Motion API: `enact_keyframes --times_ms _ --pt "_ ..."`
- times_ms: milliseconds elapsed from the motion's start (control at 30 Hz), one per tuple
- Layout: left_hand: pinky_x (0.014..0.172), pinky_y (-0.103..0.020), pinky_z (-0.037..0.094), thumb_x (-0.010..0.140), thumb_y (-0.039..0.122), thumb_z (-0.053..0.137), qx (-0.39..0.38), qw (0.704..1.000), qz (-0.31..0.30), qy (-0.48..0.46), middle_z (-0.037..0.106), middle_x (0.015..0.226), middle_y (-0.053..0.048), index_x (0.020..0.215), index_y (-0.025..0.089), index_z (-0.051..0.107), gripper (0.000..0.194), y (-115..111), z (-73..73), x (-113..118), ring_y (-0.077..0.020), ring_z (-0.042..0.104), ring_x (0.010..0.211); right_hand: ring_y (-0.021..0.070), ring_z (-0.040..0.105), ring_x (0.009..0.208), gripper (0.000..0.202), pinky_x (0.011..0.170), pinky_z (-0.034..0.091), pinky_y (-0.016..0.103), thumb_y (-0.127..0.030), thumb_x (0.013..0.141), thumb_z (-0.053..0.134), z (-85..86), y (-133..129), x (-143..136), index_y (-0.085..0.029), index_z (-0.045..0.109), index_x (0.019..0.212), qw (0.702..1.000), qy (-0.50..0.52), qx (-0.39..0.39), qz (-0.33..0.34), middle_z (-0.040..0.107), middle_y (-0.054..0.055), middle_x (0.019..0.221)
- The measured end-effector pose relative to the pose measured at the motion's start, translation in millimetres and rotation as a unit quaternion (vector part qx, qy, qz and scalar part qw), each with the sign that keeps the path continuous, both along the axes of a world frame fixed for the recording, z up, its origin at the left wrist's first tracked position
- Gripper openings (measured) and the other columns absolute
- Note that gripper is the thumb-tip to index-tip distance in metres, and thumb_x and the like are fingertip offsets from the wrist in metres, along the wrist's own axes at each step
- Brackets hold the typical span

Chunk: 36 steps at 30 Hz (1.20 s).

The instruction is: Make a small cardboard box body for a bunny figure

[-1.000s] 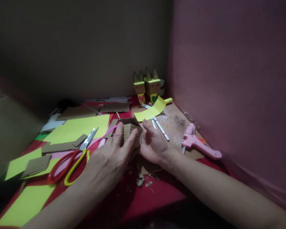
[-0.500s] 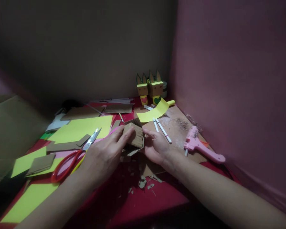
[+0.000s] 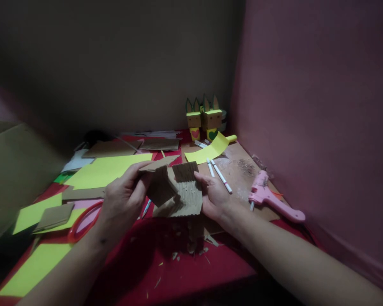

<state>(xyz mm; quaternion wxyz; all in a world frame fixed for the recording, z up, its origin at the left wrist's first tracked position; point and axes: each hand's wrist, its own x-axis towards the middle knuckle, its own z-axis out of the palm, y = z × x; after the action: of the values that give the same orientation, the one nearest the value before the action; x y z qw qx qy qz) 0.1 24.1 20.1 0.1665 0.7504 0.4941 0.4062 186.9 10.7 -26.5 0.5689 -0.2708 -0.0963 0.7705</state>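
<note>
i log: left hand (image 3: 123, 199) and right hand (image 3: 214, 196) both grasping the folded cardboard piece (image 3: 177, 191), raised over the red table (image 3: 210, 263); scissors (image 3: 83, 221) at nine o'clock, glue gun (image 3: 271, 199) at three, paper figures (image 3: 204, 119) at twelve.

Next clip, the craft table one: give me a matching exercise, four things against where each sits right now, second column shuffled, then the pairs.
Things:
1. corrugated cardboard piece
2. pink glue gun
3. scissors
4. two cardboard figures

Places:
A. standing at the far corner, by the walls
B. lying on the brown board, near the right wall
C. lifted off the table, between the left hand and the right hand
D. lying on the table, partly hidden behind the left hand and wrist

Pairs: 1-C, 2-B, 3-D, 4-A
</note>
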Motion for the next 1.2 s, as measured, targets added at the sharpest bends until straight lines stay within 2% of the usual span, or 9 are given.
enact_keyframes --times_ms 200,367,500,600,733,833,933,1067,1200 --pt "0.079 -0.032 0.056 0.082 0.034 0.073 -0.242 0.931 -0.057 -0.267 0.079 0.094 -0.003 0.109 0.017 0.075 0.031 4 3.3 3 -0.0224 0.070 0.088 0.0265 0.072 0.079 0.007 0.080 0.057 0.045 -0.022 0.073 0.061 -4.6 -4 -2 -0.019 0.066 0.077 0.996 -0.073 0.035 -0.028 0.073 0.006 0.070" --pt "0.063 -0.032 0.059 0.071 0.037 0.082 -0.309 0.892 -0.091 -0.318 0.080 0.089 -0.010 0.110 0.011 0.073 0.047 7 -1.5 4 -0.0269 0.075 0.078 0.0196 0.066 0.067 0.017 0.068 0.051 0.034 -0.017 0.066 0.069 -11.2 -8 -4 -0.019 0.067 0.082 0.977 -0.184 0.076 -0.078 0.072 0.001 0.072" --pt "0.061 -0.028 0.059 0.067 0.034 0.087 -0.350 0.851 -0.122 -0.371 0.080 0.085 -0.008 0.110 0.013 0.072 0.051 8 -7.2 3 -0.0238 0.076 0.071 0.0166 0.063 0.076 0.025 0.078 0.049 0.032 -0.006 0.063 0.061 -11.6 -9 -3 -0.021 0.068 0.082 0.949 -0.263 0.101 -0.142 0.069 -0.002 0.077" --pt "0.061 -0.029 0.059 0.068 0.034 0.087 -0.357 0.852 -0.129 -0.362 0.079 0.085 -0.007 0.112 0.014 0.070 0.051 7 -8.9 3 -0.0223 0.075 0.068 0.0184 0.062 0.094 0.030 0.093 0.045 0.034 -0.003 0.064 0.060 -4.7 -13 0 -0.023 0.068 0.085 0.910 -0.332 0.156 -0.194 0.069 -0.001 0.089" --pt "0.067 -0.029 0.058 0.071 0.037 0.085 -0.356 0.859 -0.160 -0.333 0.075 0.078 -0.002 0.113 0.015 0.068 0.051 4 -9.3 4 -0.0192 0.072 0.068 0.0207 0.059 0.102 0.031 0.094 0.046 0.037 -0.021 0.076 0.075 10.4 -22 1 -0.026 0.068 0.106 0.833 -0.430 0.249 -0.243 0.067 0.003 0.107" --pt "0.059 -0.024 0.052 0.074 0.037 0.081 -0.349 0.874 -0.186 -0.280 0.065 0.063 0.004 0.121 0.017 0.065 0.053 -1 -9.6 8 -0.0148 0.065 0.059 0.0196 0.064 0.091 0.038 0.086 0.051 0.036 -0.029 0.071 0.083 16.6 -24 -1 -0.026 0.071 0.107 0.902 -0.327 0.241 -0.149 0.072 0.001 0.100" --pt "0.058 -0.024 0.050 0.076 0.028 0.078 -0.343 0.882 -0.229 -0.228 0.059 0.061 0.007 0.130 0.019 0.058 0.058 -6 -9.6 11 -0.0152 0.064 0.060 0.0198 0.069 0.074 0.025 0.081 0.057 0.040 -0.031 0.070 0.083 16.3 -22 -5 -0.021 0.076 0.091 0.959 -0.204 0.191 -0.048 0.077 0.002 0.082" --pt "0.077 -0.031 0.055 0.072 0.016 0.079 -0.372 0.852 -0.295 -0.220 0.069 0.086 0.001 0.135 0.022 0.051 0.069 -8 -10.1 12 -0.0201 0.069 0.087 0.0221 0.072 0.067 0.015 0.080 0.061 0.044 -0.025 0.067 0.082 17.0 -18 -7 -0.017 0.076 0.079 0.982 -0.113 0.126 -0.088 0.075 0.001 0.068" --pt "0.086 -0.032 0.055 0.078 0.016 0.074 -0.419 0.820 -0.334 -0.202 0.071 0.110 -0.006 0.124 0.021 0.060 0.049 -8 -10.3 9 -0.0211 0.068 0.100 0.0291 0.075 0.082 0.004 0.085 0.061 0.050 -0.018 0.075 0.073 24.2 -15 -6 -0.015 0.072 0.073 0.994 -0.050 0.044 -0.087 0.075 0.007 0.065"
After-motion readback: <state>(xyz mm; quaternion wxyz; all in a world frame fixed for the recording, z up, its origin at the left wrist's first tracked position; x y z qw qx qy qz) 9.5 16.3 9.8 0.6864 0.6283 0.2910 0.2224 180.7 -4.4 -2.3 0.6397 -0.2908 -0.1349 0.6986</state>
